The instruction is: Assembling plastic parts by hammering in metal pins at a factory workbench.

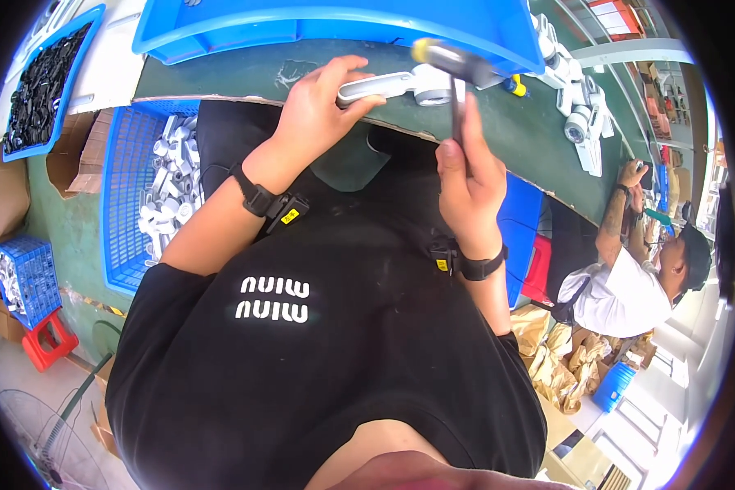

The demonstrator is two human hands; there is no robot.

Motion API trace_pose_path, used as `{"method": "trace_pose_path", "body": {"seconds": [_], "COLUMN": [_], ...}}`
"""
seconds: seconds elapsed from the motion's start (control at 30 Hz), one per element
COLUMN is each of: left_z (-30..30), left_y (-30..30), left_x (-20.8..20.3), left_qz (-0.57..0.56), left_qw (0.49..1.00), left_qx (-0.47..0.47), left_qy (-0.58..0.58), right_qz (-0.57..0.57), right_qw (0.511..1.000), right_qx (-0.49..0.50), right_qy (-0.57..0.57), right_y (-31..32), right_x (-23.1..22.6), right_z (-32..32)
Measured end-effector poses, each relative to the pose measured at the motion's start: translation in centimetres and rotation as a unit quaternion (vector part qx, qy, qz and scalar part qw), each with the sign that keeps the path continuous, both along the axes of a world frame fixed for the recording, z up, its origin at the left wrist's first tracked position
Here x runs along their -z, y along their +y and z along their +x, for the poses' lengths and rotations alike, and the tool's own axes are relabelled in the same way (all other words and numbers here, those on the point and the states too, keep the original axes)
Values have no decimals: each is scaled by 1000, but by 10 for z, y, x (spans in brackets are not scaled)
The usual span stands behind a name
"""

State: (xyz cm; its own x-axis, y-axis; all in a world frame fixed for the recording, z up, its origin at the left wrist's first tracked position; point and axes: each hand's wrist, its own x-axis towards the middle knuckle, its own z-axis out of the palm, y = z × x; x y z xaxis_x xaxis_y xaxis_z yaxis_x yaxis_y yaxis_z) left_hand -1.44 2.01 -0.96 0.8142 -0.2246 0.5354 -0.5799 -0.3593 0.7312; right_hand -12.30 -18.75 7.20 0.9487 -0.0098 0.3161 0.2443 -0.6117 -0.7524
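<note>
My left hand [317, 104] pinches one end of a white plastic arm-shaped part [385, 85] at the edge of the green worktable. The part's other end, a round hub, lies beneath the hammer. My right hand [475, 181] is closed around the dark handle of a hammer [457, 106]. Its head is blurred by motion and has a yellow face on the left end. The head is above and beside the hub; I cannot tell whether they touch.
A large blue bin [335, 24] stands behind the part. White plastic parts [578, 118] lie along the table at right. A blue crate [121, 204] of similar parts is at left, beyond it a tray of black pieces [47, 90]. A co-worker [621, 286] sits at right.
</note>
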Motion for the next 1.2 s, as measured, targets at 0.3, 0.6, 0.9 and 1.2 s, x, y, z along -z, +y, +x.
{"method": "trace_pose_path", "body": {"seconds": [0.3,0.6,0.9,1.2], "left_z": [2,1,19,34], "left_y": [2,8,-33,-48], "left_x": [-4,-50,-72,-108], "left_qz": [35,-99,293,173], "left_qw": [996,994,946,966], "left_qx": [-21,2,92,125], "left_qy": [-80,-43,-100,-142], "right_qz": [103,242,325,382], "right_qw": [994,970,941,920], "right_qx": [-19,-7,-46,-55], "right_qy": [29,12,80,65], "right_y": [-29,-83,-91,-97], "right_x": [10,47,51,56], "right_z": [10,52,44,39]}}
